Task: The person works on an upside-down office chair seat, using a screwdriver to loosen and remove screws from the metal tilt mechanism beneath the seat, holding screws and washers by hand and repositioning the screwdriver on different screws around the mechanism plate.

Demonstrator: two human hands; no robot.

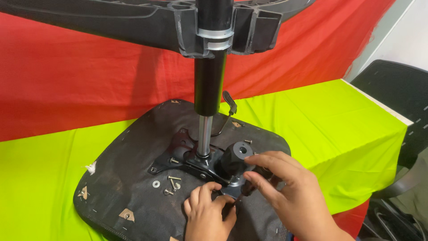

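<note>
The right hand (285, 187) is pinching a dark tool handle (249, 187), its tip hidden, beside the round black knob (236, 158). The left hand (207, 214) is curling its fingertips against the metal plate (196, 163) edge, gripping something too small to tell. The plate is sitting on the upturned chair seat (133, 187), gas post (207, 89) rising from it. Loose screws (171, 183) are lying nearby, so fastening looks unfinished.
</note>
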